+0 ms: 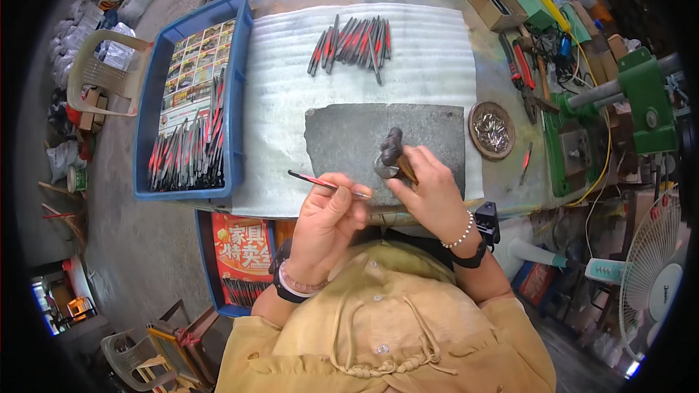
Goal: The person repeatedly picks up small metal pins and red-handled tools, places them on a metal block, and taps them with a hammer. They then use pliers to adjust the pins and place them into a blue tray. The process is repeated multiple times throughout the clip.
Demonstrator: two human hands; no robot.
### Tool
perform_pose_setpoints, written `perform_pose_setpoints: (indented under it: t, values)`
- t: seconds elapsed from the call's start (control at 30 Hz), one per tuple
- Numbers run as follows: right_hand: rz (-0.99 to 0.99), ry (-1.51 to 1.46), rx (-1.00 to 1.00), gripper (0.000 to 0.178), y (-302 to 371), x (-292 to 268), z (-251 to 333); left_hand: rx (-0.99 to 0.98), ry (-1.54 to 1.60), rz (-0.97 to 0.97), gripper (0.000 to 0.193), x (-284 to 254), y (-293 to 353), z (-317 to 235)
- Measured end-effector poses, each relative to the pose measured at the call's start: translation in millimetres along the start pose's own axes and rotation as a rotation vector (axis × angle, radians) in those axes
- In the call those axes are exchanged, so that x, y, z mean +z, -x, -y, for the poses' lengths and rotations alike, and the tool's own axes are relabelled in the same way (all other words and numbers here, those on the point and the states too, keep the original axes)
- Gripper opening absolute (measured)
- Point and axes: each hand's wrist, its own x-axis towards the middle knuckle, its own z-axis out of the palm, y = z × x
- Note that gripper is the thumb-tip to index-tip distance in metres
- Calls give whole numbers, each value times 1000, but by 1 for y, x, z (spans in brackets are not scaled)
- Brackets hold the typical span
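Observation:
My left hand [329, 211] pinches a slender black-and-red pen-like tool [309, 177] between thumb and fingers, its dark end pointing left. Its exact kind is not clear. My right hand [431, 188] is closed round the short wooden handle of a hammer [392, 151], whose dark metal head is over a grey slab [349, 127]. The slab lies on a white foam sheet [280, 94] in front of me. A loose pile of similar black-and-red tools [354, 42] rests on the sheet beyond the slab.
At the left, a blue crate [234, 102] holds many of these tools on printed paper. Right of the slab stand a round dish [491, 129] of small metal pieces, pliers [521, 65] and a green bench machine [575, 153]. A fan [652, 276] stands at the lower right.

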Motion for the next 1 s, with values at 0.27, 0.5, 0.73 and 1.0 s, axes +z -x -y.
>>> perform_pose_setpoints:
  t: [0.27, 0.5, 0.73, 1.0]
  values:
    - [21, -600, 238, 45, 4, -5, -18, 168, -425, -37, 5, 6, -13, -12]
    - [-20, -685, 271, 41, 31, -14, -25, 183, -864, 4, 8, 14, -32, -11]
    - [-84, -512, 254, 24, 27, -11, -24, 251, -997, -9, 7, 19, -44, -3]
    - [-71, -530, 275, 23, 26, -14, -23, 299, -1077, 10, 6, 21, -45, -1]
